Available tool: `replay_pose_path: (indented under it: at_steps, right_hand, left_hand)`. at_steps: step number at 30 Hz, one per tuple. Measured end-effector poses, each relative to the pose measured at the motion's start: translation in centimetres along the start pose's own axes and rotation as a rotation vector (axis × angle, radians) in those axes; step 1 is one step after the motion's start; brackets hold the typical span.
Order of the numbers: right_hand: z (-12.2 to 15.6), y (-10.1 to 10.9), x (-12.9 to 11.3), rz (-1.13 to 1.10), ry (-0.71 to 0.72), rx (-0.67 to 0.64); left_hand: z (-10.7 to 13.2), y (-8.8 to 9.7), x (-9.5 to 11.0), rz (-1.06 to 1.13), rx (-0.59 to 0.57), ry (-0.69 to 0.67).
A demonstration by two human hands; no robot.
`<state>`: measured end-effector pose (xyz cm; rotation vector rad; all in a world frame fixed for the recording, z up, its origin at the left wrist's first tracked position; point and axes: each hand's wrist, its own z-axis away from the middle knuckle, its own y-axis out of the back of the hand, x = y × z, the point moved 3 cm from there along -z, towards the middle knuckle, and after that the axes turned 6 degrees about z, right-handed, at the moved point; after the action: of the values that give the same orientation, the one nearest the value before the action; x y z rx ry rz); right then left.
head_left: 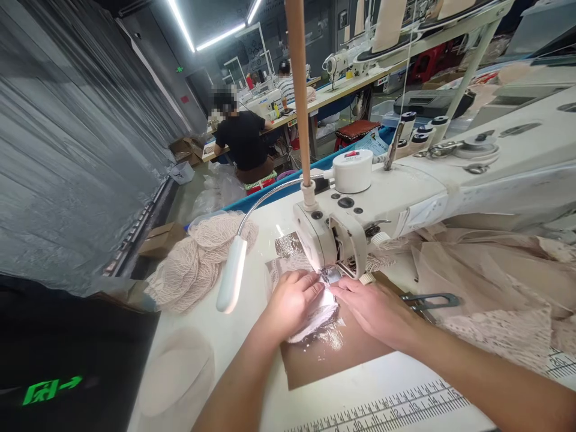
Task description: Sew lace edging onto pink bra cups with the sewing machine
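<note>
Under the head of a white sewing machine (317, 237) lies a small pale piece of fabric (317, 321), brightly lit by the lamp. My left hand (292, 303) grips its left side, fingers together and pressed down close to the needle area. From the right, my right hand (375, 306) pinches the fabric's edge just in front of the presser foot, which is partly hidden. Beneath the hands is a shiny brown sheet (310, 363) on the table. Thread snips (434, 300) with a dark handle lie right of my right wrist.
Stacked lace pieces (193, 264) lie at the left, with rounded pale cups (171, 378) nearer me. A lamp on a bendy neck (233, 273) hangs over the table. Sheer and lace fabric (495, 288) is heaped at the right. A co-worker (245, 141) sits further back.
</note>
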<state>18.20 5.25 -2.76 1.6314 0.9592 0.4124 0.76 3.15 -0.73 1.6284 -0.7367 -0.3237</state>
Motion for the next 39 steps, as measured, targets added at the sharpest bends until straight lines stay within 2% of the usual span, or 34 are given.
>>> replay_pose_path:
  at_steps: [8, 14, 22, 27, 30, 35, 39]
  right_hand:
    - [0.1, 0.3, -0.1, 0.010, 0.027, -0.006]
    - [0.1, -0.3, 0.1, 0.038, 0.025, 0.028]
    - [-0.3, 0.2, -0.1, 0.028, 0.034, 0.051]
    - [-0.3, 0.2, -0.2, 0.015, 0.003, 0.014]
    - [-0.2, 0.3, 0.0, -0.015, -0.043, 0.005]
    - [-0.2, 0.5, 0.2, 0.017, -0.083, 0.079]
    - [-0.2, 0.5, 0.1, 0.000, -0.042, 0.024]
  left_hand:
    - [0.3, -0.1, 1.3, 0.060, 0.046, 0.002]
    - [-0.2, -0.1, 0.9, 0.050, 0.064, 0.024]
    - [-0.1, -0.2, 0.2, 0.012, 0.073, 0.056]
    - [0.1, 0.0, 0.5, 0.003, 0.107, 0.112]
    - [0.4, 0.1, 0.9, 0.010, 0.093, 0.085]
    - [0.7, 0.4, 1.5, 0.062, 0.036, 0.000]
    - [0.6, 0.4, 1.7, 0.096, 0.008, -0.046]
